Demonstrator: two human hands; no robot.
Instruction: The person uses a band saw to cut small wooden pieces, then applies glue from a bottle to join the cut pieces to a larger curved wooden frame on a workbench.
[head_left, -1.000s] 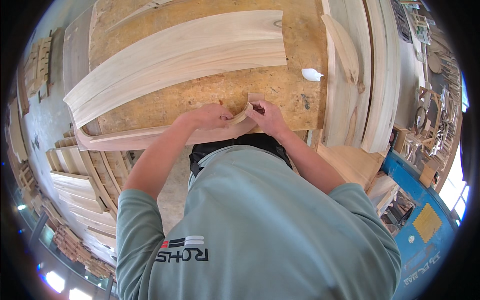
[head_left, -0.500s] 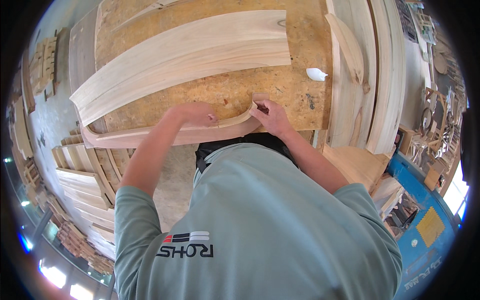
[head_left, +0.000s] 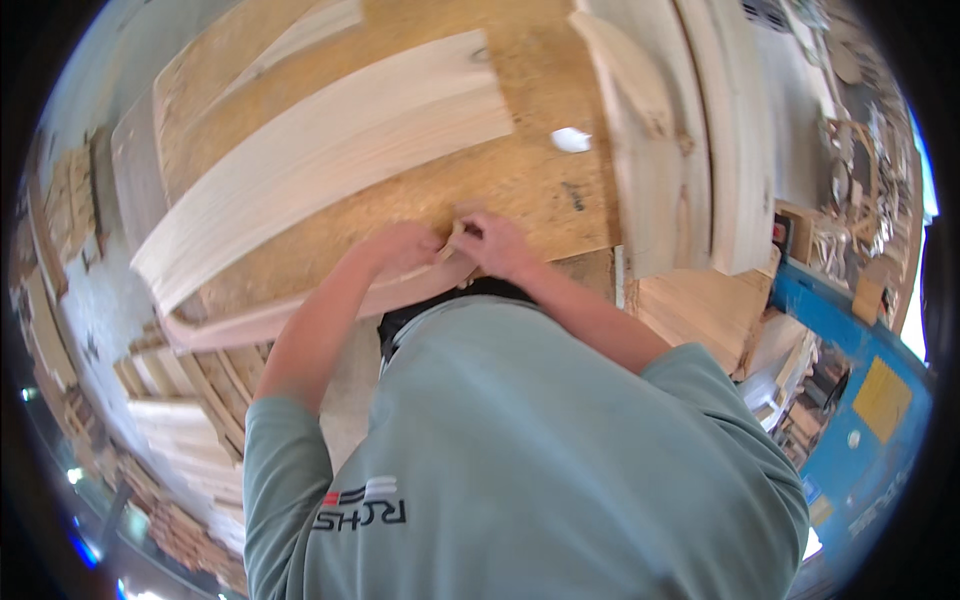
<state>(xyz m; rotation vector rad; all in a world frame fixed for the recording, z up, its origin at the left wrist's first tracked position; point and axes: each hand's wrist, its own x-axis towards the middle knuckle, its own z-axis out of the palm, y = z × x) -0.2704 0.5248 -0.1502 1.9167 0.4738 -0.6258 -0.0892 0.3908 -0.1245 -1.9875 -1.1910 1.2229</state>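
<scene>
Left hand [head_left: 405,248] has moved closer to the right hand [head_left: 500,247], which pinches the curved wood [head_left: 410,291]; left grip unclear

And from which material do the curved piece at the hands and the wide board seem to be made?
Curved piece: probably unpainted wood, from its matte pinkish-tan colour, though blur hides grain. Wide board: bare wood by look, with pale lengthwise streaks; a clear coat cannot be ruled out.

Dark lettering [head_left: 362,516] and coloured bars [head_left: 355,495] mark the grey-green shirt [head_left: 540,430].
</scene>
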